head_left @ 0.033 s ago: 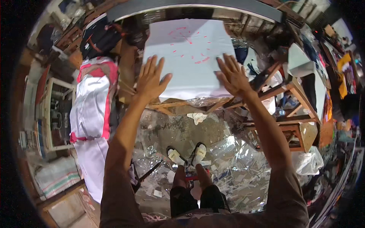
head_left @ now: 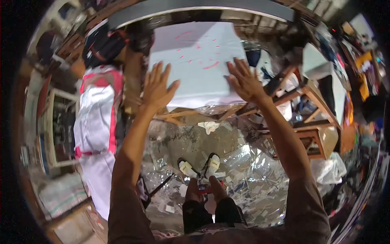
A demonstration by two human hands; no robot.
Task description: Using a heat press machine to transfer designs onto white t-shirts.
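Head view: white cloth (head_left: 198,75) lies flat, marked red.

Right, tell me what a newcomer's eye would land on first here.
Probably the white cloth with red marks, spread flat at top centre, the left hand and right hand open at its two side edges. Next, likely, the long white-and-pink fabric running down the left side, then the pale scraps littering the floor below.

Nothing is reading clearly — print on the sandals (head_left: 185,167) and red marks (head_left: 211,65) on the cloth (head_left: 199,83) are looking blurred.
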